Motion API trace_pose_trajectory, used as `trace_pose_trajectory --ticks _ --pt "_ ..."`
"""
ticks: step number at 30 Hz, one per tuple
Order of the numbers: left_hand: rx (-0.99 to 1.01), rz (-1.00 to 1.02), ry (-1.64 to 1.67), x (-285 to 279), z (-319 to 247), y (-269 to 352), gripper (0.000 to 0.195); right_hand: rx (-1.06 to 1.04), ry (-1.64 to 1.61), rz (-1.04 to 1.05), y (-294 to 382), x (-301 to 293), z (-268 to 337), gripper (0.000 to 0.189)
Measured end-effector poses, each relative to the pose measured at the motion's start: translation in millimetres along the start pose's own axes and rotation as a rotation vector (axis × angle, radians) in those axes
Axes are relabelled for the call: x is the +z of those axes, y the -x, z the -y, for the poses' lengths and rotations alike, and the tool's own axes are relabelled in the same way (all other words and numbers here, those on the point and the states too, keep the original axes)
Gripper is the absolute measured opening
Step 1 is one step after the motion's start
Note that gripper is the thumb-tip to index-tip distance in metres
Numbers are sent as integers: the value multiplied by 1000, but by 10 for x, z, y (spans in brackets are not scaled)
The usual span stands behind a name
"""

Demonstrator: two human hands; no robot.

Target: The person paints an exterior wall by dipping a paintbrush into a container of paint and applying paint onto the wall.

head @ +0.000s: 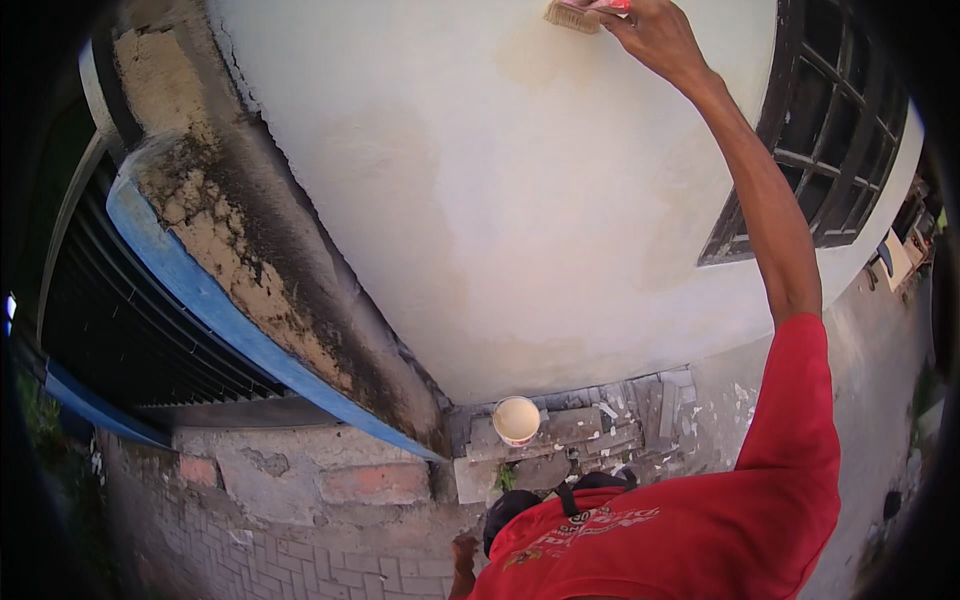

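High on the pale plastered wall (540,195), my right hand (660,37) grips the handle of a wide paintbrush (571,18). Its tan bristles are against or very close to the wall, and the top of the handle leaves the picture. Below the bristles, the wall has a damp-looking, yellowish patch (551,60). My left hand (464,551) hangs low beside my body; its fingers are too dark and small to show whether it holds anything. A small plastic bucket (517,443) with cream-coloured paint stands at the foot of the wall.
Loose tiles and boards (577,427) lie under and around the bucket. A dark-framed window (832,135) is set in the wall at right. On the left, a stained masonry ledge (277,277) with a blue edge slopes down beside a dark metal gate (172,322). Paving bricks (300,559) cover the ground.
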State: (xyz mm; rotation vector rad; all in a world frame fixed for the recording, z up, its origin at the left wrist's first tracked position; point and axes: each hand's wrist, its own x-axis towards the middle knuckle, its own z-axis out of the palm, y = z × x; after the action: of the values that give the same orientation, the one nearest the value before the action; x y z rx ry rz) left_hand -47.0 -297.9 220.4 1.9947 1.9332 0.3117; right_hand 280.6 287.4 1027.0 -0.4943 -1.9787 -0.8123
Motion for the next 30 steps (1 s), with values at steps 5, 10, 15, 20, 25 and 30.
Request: trace_pose_trajectory --ticks 5,10,15,20,25,30 --pt "-283 -183 832 96 -122 -45 15 -167 154 -93 110 138 356 38" --pt "-210 98 -212 192 -219 -69 17 -251 -14 271 723 539 984 25" --pt "-229 25 135 177 -198 75 18 10 -128 156 -74 234 681 24" --pt "-640 -121 769 209 -255 113 3 -209 159 -114 -426 190 610 19" --pt "-595 -39 770 213 -219 10 7 -348 89 290 639 666 1099 19" --pt "-408 22 402 231 -161 -35 16 -24 -174 270 145 336 904 18"
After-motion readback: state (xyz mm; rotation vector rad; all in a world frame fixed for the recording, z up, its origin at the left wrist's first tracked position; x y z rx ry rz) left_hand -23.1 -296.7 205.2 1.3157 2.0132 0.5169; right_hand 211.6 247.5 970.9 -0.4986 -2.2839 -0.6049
